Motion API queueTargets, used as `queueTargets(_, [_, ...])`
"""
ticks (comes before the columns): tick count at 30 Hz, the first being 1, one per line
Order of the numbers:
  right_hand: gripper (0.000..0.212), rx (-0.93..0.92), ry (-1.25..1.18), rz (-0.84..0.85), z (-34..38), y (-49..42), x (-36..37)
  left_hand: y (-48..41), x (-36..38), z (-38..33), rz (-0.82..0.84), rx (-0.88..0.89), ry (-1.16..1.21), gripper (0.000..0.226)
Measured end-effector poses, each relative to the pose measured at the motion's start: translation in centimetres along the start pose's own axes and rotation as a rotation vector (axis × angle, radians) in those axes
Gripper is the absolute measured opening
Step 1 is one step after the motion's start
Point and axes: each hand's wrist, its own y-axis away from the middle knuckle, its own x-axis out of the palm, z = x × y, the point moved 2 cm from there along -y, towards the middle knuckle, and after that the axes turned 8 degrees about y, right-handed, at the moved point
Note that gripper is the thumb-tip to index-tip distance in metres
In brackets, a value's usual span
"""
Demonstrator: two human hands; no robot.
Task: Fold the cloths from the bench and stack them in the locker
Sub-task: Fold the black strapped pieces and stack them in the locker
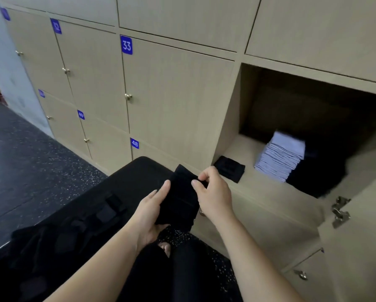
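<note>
Beige lockers face you, one locker (232,110) open beside the bench (128,179). Your left hand (152,214) cradles the cloth (180,199) from below, thumb on top; your right hand (213,192) pinches its upper corner. Held in mid-air, the fold may slip open if that pinch loosens. Black on black, the loose cloths (52,240) on the bench are easy to miss.
</note>
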Motion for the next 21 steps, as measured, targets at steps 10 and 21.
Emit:
queueTargets(10, [0.026, 0.253, -0.448, 0.078, -5.0, -1.2, -2.8, -3.0, 3.7, 1.2, -0.02, 0.164, -0.051, 0.026])
queueTargets(21, [0.004, 0.406, -0.534, 0.058, -10.1, -6.8, -4.0, -9.0, 6.7, 1.2, -0.048, 0.182, -0.02, 0.023])
